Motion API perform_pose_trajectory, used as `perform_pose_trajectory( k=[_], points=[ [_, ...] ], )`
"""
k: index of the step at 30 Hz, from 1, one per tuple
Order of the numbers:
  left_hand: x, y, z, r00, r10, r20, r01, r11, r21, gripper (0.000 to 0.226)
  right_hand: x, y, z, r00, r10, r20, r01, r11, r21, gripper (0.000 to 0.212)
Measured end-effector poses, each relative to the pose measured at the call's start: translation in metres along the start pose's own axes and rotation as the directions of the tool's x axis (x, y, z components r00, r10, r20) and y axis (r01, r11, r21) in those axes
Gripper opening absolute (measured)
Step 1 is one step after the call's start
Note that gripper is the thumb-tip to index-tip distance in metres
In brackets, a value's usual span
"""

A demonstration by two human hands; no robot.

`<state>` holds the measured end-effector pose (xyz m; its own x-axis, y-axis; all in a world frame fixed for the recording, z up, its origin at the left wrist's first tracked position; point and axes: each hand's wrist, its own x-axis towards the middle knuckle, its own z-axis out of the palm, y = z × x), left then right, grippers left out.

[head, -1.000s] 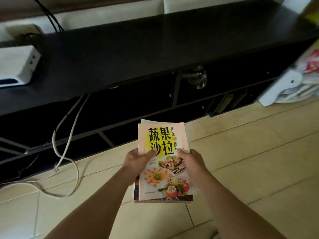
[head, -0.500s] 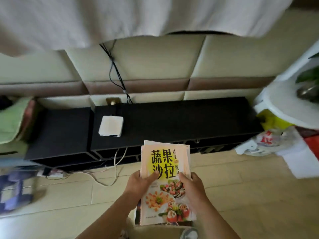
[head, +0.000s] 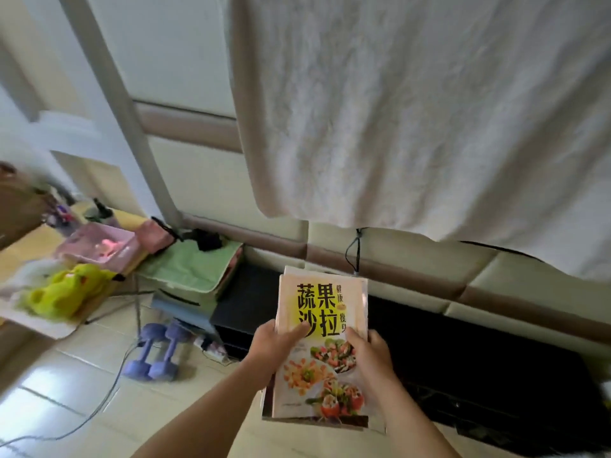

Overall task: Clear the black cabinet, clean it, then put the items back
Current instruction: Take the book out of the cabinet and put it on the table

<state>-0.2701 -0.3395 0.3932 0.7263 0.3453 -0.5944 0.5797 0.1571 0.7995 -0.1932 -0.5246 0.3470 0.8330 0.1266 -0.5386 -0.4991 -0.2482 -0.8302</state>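
Both hands, left hand (head: pixel 277 342) and right hand (head: pixel 372 356), kept thumbs clamped on stack of glossy yellow-and-pink cookbooks (head: pixel 322 312), carried higher, over left end of long black cabinet (head: pixel 479 368). I judged clearing underway, set-down spot pending.

Left hand (head: pixel 276 345) and right hand (head: pixel 370 358) are gripping opposite edges of a stack of books (head: pixel 322 312), thumbs lying on the top cover, over the black cabinet (head: pixel 479 365); a white cloth (head: pixel 429 110) is hanging behind, and purple dumbbells (head: pixel 155 352) are lying on the floor at left
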Motion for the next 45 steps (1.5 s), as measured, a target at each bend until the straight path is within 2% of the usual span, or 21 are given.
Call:
perform_pose_trajectory(
  k=[2,6,10,12,17,19,23,25,29,31,34,36,39,45],
  points=[
    [-0.007,0.002,-0.029,0.997,0.018,-0.077,-0.022,0.998,-0.051,0.039,0.001,-0.018,0.031,0.998,-0.034,0.049,0.037,0.997,-0.062,0.036],
    [-0.02,0.003,-0.102,0.982,0.011,-0.188,-0.038,0.99,-0.139,0.038,-0.005,-0.046,0.111,0.984,-0.058,0.171,0.089,0.979,-0.181,0.062],
    [-0.025,-0.009,-0.202,0.949,0.017,-0.313,-0.079,0.979,-0.187,0.041,-0.027,-0.065,0.215,0.954,-0.077,0.289,0.154,0.955,-0.253,0.041],
    [-0.029,-0.018,-0.26,0.939,-0.001,-0.345,-0.084,0.969,-0.231,0.048,-0.039,-0.069,0.275,0.944,-0.069,0.323,0.16,0.951,-0.264,0.038],
    [-0.05,-0.042,-0.406,0.893,-0.053,-0.447,-0.089,0.953,-0.29,0.047,-0.083,-0.069,0.429,0.895,-0.04,0.444,0.185,0.939,-0.288,0.056],
    [-0.06,-0.049,-0.457,0.868,-0.07,-0.491,-0.088,0.952,-0.292,0.05,-0.106,-0.073,0.48,0.88,-0.03,0.473,0.188,0.938,-0.29,0.05],
    [-0.077,-0.065,-0.539,0.822,-0.104,-0.56,-0.088,0.948,-0.306,0.065,-0.139,-0.077,0.563,0.855,-0.02,0.519,0.212,0.925,-0.314,0.054],
    [-0.084,-0.069,-0.568,0.801,-0.111,-0.589,-0.095,0.947,-0.307,0.059,-0.148,-0.082,0.597,0.836,-0.026,0.548,0.246,0.911,-0.332,0.05],
    [-0.085,-0.072,-0.615,0.763,-0.114,-0.636,-0.134,0.935,-0.328,0.042,-0.158,-0.091,0.652,0.808,-0.022,0.589,0.292,0.882,-0.369,0.035],
    [-0.078,-0.076,-0.64,0.742,-0.115,-0.661,-0.149,0.932,-0.33,0.045,-0.158,-0.092,0.681,0.798,-0.003,0.603,0.293,0.876,-0.383,0.042],
    [-0.061,-0.079,-0.675,0.717,-0.129,-0.685,-0.16,0.926,-0.342,0.047,-0.148,-0.096,0.727,0.783,0.007,0.621,0.305,0.867,-0.395,0.038],
    [-0.044,-0.078,-0.701,0.701,-0.139,-0.7,-0.157,0.927,-0.341,0.047,-0.137,-0.1,0.761,0.785,-0.003,0.62,0.311,0.867,-0.389,0.044],
    [-0.008,-0.068,-0.747,0.706,-0.142,-0.694,-0.139,0.933,-0.332,0.045,-0.111,-0.108,0.819,0.789,-0.018,0.615,0.32,0.865,-0.386,0.058],
    [0.072,-0.019,-0.845,0.733,-0.127,-0.668,-0.014,0.979,-0.202,0.041,-0.057,-0.145,0.92,0.836,0.041,0.548,0.199,0.907,-0.371,0.044]
  ],
)
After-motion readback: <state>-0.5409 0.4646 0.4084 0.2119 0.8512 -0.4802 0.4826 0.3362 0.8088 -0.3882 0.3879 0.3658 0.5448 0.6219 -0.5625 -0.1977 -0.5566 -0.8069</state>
